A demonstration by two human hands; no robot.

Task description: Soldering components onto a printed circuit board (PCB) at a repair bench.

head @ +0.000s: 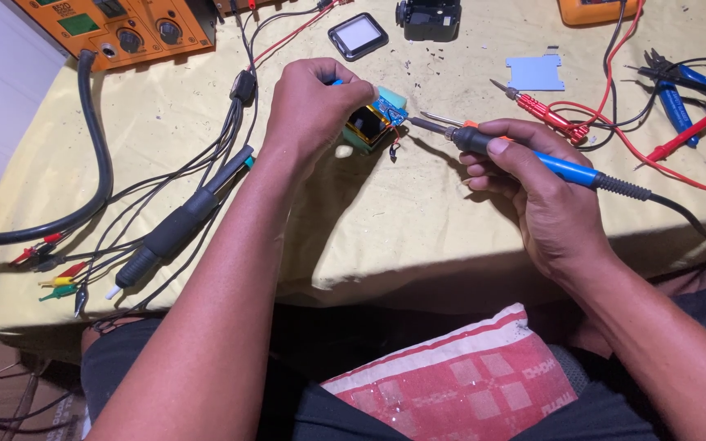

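My left hand [314, 106] grips a small teal device [376, 122] with a blue circuit board and an amber screen, holding it on the yellow cloth-covered table [369, 220]. A blue tool end sticks out above my thumb. My right hand [533, 192] holds a blue-handled soldering iron [525, 155] like a pen. Its metal tip points left and sits right at the edge of the circuit board. The iron's black cord runs off to the right.
An orange bench station [124, 28] stands at the back left with black cables and a hot-air handle [177, 229]. A small screen part [358, 35], a black module [429, 18], a grey plate [535, 72], a red screwdriver [545, 114], blue pliers [680, 98] and red leads lie behind. A red-and-white cushion [459, 384] rests on my lap.
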